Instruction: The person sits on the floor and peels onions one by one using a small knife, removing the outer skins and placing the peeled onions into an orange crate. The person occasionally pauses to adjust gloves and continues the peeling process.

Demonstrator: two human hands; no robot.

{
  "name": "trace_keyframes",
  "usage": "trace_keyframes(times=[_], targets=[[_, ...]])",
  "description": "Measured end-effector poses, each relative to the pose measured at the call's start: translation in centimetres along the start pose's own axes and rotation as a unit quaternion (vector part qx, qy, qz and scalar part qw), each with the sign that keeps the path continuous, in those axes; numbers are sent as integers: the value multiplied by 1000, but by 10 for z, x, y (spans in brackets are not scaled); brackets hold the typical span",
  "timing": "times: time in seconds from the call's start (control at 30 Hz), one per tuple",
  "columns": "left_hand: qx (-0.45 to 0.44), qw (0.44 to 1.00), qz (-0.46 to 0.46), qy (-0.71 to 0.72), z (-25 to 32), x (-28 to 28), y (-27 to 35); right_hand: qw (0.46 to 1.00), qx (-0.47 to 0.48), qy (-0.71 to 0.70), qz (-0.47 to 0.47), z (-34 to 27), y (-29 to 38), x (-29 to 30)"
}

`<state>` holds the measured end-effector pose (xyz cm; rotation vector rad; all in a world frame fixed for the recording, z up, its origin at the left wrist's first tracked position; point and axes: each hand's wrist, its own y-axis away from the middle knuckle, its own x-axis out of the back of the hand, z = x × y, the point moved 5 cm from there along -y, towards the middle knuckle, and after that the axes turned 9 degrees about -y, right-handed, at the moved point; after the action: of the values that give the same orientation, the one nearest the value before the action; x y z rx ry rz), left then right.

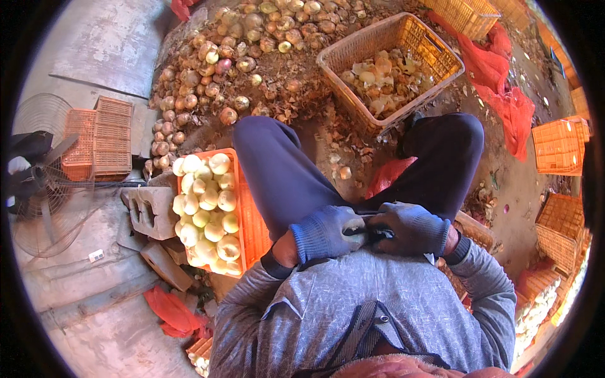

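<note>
Both hands wear blue-grey knit work gloves and meet at my waist, at the hem of the grey shirt. My left hand point(333, 231) and my right hand point(409, 229) have their fingers bent towards each other around something small and dark; what it is cannot be made out. An orange plastic crate point(240, 212) full of peeled onions point(208, 201) stands beside one thigh. Ahead of my knees, unpeeled onions point(189, 78) lie heaped on the floor. A worn orange crate point(340, 90) holding onion skins point(380, 78) sits beyond the other knee.
A wire-guarded fan point(47, 189) and stacked orange crates point(113, 137) stand at the left, near a hollow concrete block point(153, 212). Red mesh point(501, 90) lies at the upper right. More crates point(560, 146) line the right side. Loose skins litter the floor.
</note>
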<state>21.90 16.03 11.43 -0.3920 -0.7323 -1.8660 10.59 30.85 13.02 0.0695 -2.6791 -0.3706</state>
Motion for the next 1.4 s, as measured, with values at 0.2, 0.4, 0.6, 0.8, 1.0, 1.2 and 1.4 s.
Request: trace_keyframes(times=[0.2, 0.4, 0.6, 0.8, 1.0, 1.2, 1.4], targets=[[30, 997, -66, 41, -1, -3, -7, 998, -5, -48, -34, 3, -9, -2], [51, 991, -103, 68, -2, -2, -10, 994, -31, -75, -76, 4, -17, -2], [33, 991, -60, 117, -2, -4, -9, 995, 12, -89, -50, -16, -9, 8], [31, 998, -10, 62, 4, -5, -4, 998, 12, -54, -15, -14, 3, 2], [16, 995, -35, 92, 16, 3, -1, 992, -12, -121, -30, -9, 3, -3], [5, 994, -31, 100, 10, -4, -2, 973, -39, -219, -64, 8, -6, -12], [-7, 994, -53, 99, -5, -11, -3, 972, -58, -209, -89, 3, -4, -6]])
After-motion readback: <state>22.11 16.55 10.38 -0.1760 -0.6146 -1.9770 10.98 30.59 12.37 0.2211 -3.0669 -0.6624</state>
